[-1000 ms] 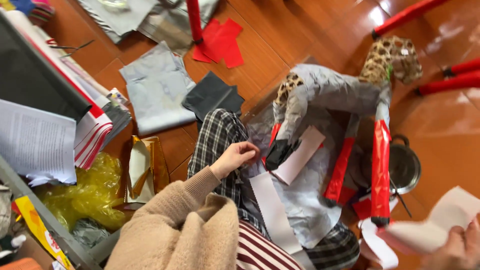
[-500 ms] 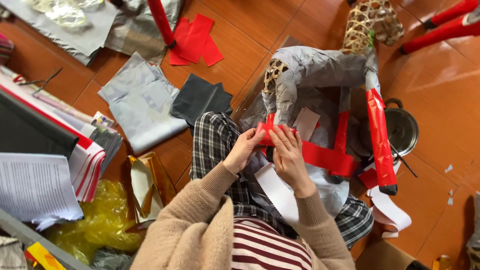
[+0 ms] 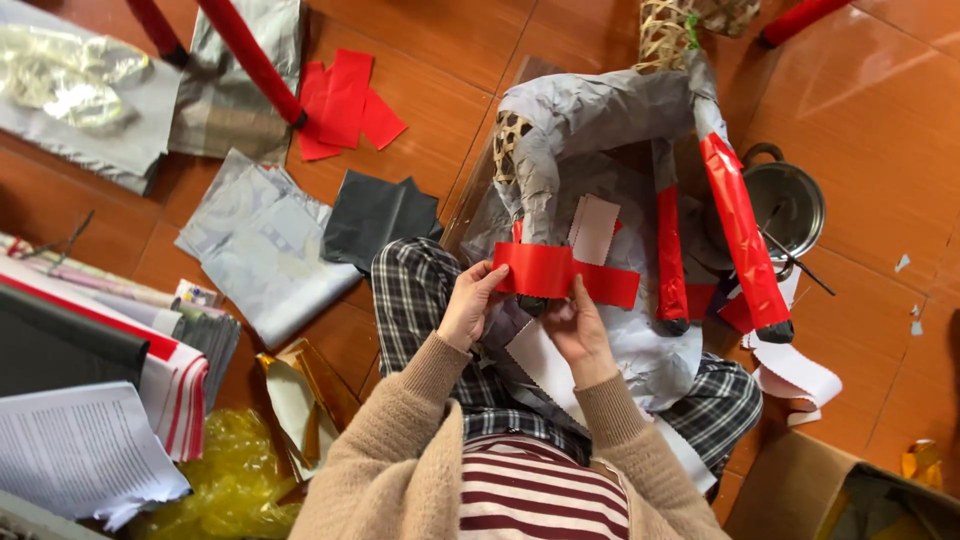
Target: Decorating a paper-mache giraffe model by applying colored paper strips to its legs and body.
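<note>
Left hand (image 3: 468, 305) pinching end of red paper strip (image 3: 560, 274), right hand (image 3: 578, 328) fingers curled under strip's middle, strip held flat across grey paper-covered animal figure's leg (image 3: 530, 185), above plaid lap, metal pot (image 3: 785, 205) beside.

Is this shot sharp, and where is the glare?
Head view: mostly sharp, with both hands and the red strip crisp; bright daylight sheen on the floor tiles at upper right, and glare on the plastic sheet at upper left; shadows are soft.

Bright daylight, floor (image 3: 470, 60) glare, soft shadows, sharp focus.
</note>
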